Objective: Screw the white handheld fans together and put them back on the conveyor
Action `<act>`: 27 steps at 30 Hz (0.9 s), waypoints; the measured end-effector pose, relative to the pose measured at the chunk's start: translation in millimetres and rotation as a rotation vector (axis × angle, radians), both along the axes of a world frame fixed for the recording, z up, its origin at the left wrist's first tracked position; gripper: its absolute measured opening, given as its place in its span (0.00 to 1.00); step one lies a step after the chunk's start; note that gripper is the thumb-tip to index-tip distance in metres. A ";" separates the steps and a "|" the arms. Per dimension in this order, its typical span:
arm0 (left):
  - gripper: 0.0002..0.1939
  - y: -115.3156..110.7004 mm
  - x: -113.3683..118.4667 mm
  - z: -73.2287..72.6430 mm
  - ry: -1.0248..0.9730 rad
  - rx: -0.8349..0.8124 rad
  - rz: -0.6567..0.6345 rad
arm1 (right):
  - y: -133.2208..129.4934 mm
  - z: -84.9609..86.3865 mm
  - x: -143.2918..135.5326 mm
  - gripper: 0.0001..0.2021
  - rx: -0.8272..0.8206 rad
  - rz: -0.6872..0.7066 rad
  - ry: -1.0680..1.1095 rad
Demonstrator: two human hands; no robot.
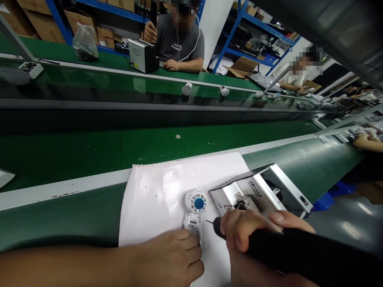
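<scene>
A small white handheld fan [192,218] lies on the white sheet, its round head with a blue centre disc pointing away from me. My left hand [176,255] is closed over the lower part of its handle, which the fingers partly hide. In my right hand [243,229] is a black electric screwdriver [278,247]. Its thin bit points left, just right of the handle and seemingly apart from it. Close beyond the right hand stands a silver screw feeder [254,189] marked 6K TOOLS; the hand covers part of its front.
The white sheet [155,199] covers part of the green bench [74,219]. Beyond runs a green conveyor belt [119,147] with a small scrap on it. Across it, a co-worker [182,44] sits beside another silver machine [143,56]. White parts [187,89] lie along the far ledge.
</scene>
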State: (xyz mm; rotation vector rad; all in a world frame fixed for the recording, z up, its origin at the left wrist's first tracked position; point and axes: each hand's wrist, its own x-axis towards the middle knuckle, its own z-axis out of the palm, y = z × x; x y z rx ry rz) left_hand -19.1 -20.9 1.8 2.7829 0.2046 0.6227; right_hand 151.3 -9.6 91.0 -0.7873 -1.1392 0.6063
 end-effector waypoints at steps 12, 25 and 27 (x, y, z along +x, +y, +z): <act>0.09 -1.4 0.4 1.1 0.009 0.028 0.028 | 17.0 -34.8 -9.9 0.17 -0.095 0.151 0.098; 0.12 -4.6 5.4 -5.0 0.008 0.084 0.058 | 17.3 -29.4 -12.8 0.26 -0.090 0.118 0.081; 0.12 -3.8 4.6 -4.0 0.007 0.096 0.057 | 14.8 -13.7 2.1 0.30 -0.024 0.008 0.063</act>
